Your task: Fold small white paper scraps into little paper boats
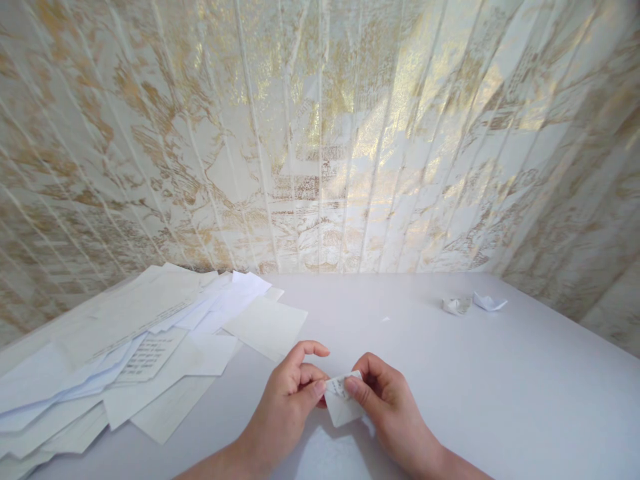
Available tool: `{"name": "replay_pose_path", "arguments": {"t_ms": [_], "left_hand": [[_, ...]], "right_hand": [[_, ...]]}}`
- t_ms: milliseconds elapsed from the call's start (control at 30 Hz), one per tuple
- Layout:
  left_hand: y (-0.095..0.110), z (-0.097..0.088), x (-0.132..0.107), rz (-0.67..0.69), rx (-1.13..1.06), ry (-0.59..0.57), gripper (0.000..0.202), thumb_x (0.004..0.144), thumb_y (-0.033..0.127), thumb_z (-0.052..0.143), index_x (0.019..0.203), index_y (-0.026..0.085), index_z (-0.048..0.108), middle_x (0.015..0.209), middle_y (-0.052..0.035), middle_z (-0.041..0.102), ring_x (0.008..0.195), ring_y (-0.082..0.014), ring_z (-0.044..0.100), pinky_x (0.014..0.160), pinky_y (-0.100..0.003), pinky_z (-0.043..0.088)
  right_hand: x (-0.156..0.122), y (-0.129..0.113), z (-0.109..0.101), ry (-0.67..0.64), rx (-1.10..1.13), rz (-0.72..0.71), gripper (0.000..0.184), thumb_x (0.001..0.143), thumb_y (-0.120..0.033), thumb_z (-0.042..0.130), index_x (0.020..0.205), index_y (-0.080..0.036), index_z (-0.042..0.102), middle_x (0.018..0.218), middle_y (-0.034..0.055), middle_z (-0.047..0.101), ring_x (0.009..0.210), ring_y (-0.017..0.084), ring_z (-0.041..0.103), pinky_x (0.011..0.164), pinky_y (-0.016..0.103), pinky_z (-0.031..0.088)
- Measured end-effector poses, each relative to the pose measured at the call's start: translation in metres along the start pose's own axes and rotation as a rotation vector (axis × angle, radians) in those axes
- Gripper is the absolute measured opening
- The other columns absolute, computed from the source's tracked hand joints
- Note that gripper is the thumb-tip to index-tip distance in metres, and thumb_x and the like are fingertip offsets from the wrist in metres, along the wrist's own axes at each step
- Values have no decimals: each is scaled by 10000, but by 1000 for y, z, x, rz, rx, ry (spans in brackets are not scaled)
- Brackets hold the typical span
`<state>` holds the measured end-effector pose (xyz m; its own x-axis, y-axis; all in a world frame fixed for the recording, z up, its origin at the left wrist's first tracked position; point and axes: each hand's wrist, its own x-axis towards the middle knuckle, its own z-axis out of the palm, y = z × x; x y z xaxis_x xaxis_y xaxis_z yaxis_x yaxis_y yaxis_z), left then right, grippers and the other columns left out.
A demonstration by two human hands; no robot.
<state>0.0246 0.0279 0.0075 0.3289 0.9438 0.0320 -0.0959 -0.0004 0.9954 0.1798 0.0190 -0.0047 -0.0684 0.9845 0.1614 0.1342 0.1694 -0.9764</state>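
Folded paper [343,412] sits between your two hands, held up near the bottom of the view, a little right of the middle and in front of you over the white table [520,387]. It is a small, pale piece with dark markings along its upper part, and its plain lower corner points down toward you.

Your left hand [285,400] has a narrow pinch on the paper's left edge, the thumb meeting the fingers there, while your index finger arches above, apart from the paper. Your right hand [393,403] grips the upper right part: your thumb presses flat on the near face, and your bent fingers curl behind it. How far those fingers reach behind the paper, you cannot tell from this angle.

To your left spreads a loose pile of papers [200,360], the sheets overlapping at many angles. One printed sheet [150,357] within it shows rows of dark text, too blurred to read. A pale sheet [270,325] at the pile's right side lies nearest your left hand, just beyond it.

Beyond your right hand, toward the table's far right, a greyish folded piece [457,306] and a whiter folded piece [489,303] stand just beside each other. A tiny white scrap [385,319] lies between them and the pile. Behind the table hangs a patterned curtain [320,147], with light glowing through its upper right.
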Motion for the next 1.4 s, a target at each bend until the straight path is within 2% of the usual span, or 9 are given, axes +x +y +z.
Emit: {"name": "replay_pose_path", "arguments": {"t_ms": [200, 400, 567, 733, 867, 933, 1133, 1267, 1400], "left_hand": [[-2, 7, 1, -40, 102, -3, 309, 679, 201, 614, 931, 194, 435, 527, 94, 393, 456, -64, 369, 444, -177, 260], [2, 8, -2, -70, 72, -11, 296, 645, 226, 645, 850, 204, 432, 484, 117, 322, 402, -48, 289, 406, -173, 190], [1, 9, -3, -101, -34, 27, 333, 662, 247, 638, 916, 212, 425, 519, 93, 421, 467, -77, 423, 456, -178, 283], [0, 14, -1, -146, -96, -96, 309, 593, 187, 693, 828, 166, 495, 704, 1, 570, 643, -124, 535, 555, -206, 374], [0, 15, 0, -129, -11, 60, 166, 665, 220, 640, 769, 136, 541, 572, 8, 553, 555, -108, 506, 506, -199, 370], [0, 14, 1, -95, -14, 117, 136, 675, 235, 630, 730, 132, 559, 557, 4, 556, 539, -106, 506, 492, -197, 377], [-3, 10, 2, -62, -64, 194, 189, 701, 324, 601, 679, 140, 566, 481, 47, 511, 342, -45, 395, 363, -167, 302], [1, 10, 2, -95, -116, 192, 164, 683, 292, 615, 643, 137, 577, 541, 7, 585, 457, -97, 527, 448, -194, 401], [9, 7, 2, -30, -1, 191, 74, 660, 201, 624, 614, 144, 608, 591, -14, 629, 600, -146, 584, 599, -238, 452]], "right_hand": [[-2, -3, 6, -24, -22, 2, 279, 728, -373, 555, 583, -171, 429, 531, -54, 374, 519, 90, 320, 482, 210, 276], [-3, -2, 7, -83, 78, 67, 306, 708, -406, 586, 580, -165, 446, 514, -61, 371, 505, 84, 306, 475, 210, 252], [1, -4, 7, 13, 245, 105, 348, 667, -446, 628, 588, -172, 427, 520, -65, 376, 490, 81, 318, 470, 209, 254], [-1, -11, 11, 40, 516, 140, 310, 672, -393, 658, 664, -183, 430, 555, -47, 489, 510, 92, 431, 496, 208, 323], [-3, -14, 14, -80, 637, 129, 288, 686, -393, 650, 675, -181, 455, 586, -20, 540, 537, 116, 497, 534, 241, 369], [-4, -14, 13, -116, 633, 119, 282, 696, -405, 637, 673, -177, 473, 592, -10, 550, 547, 125, 507, 546, 255, 377], [-2, -7, 12, -35, 421, 144, 305, 665, -406, 664, 627, -162, 485, 527, -55, 465, 468, 69, 377, 457, 196, 273], [-1, -6, 13, -44, 280, 156, 296, 677, -414, 646, 685, -163, 490, 464, -72, 445, 425, 62, 360, 420, 185, 257], [-2, -6, 11, -18, 281, 84, 253, 703, -339, 639, 834, -190, 483, 532, -47, 544, 509, 102, 495, 489, 203, 368]]}}
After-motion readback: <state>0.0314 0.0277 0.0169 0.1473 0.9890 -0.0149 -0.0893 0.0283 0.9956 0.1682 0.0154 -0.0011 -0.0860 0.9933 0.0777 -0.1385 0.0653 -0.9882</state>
